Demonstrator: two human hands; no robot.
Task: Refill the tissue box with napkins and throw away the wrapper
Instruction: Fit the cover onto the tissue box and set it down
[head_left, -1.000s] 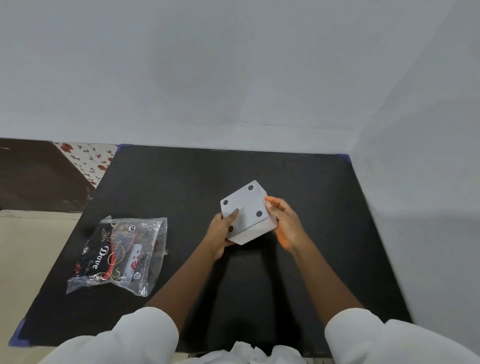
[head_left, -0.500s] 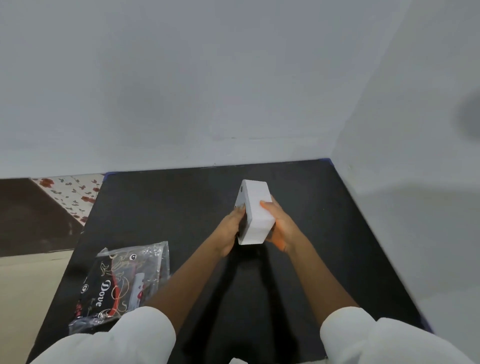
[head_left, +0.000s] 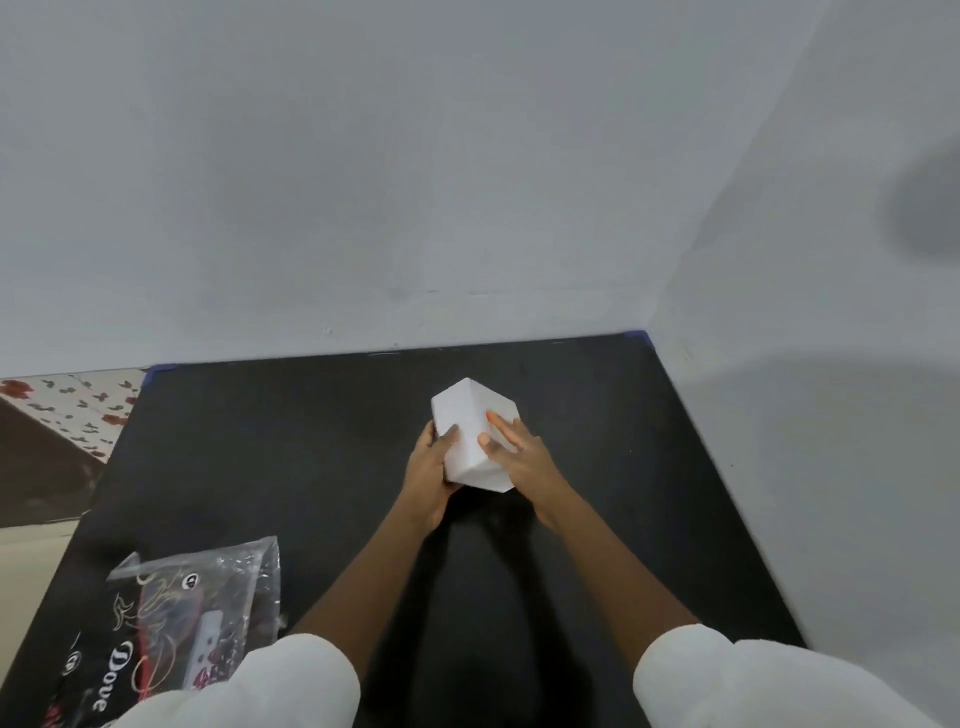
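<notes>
A white tissue box (head_left: 470, 418) is held tilted above the middle of the black table (head_left: 291, 441), one corner edge facing me. My left hand (head_left: 428, 475) grips its left and lower side with the thumb on the front face. My right hand (head_left: 519, 460) presses on its right face, fingers spread. The box's opening is hidden. A clear plastic napkin pack (head_left: 176, 629) printed with "Dove" lies at the table's near left, partly behind my left sleeve.
Grey walls (head_left: 415, 182) close the table at the back and on the right. Left of the table is a patterned cloth (head_left: 78, 410) over a dark surface. My white sleeves (head_left: 727, 686) fill the bottom of the view.
The box has been turned in my hands: the face with dark dots has rotated out of sight and plain white faces show. My view has shifted towards the wall.
</notes>
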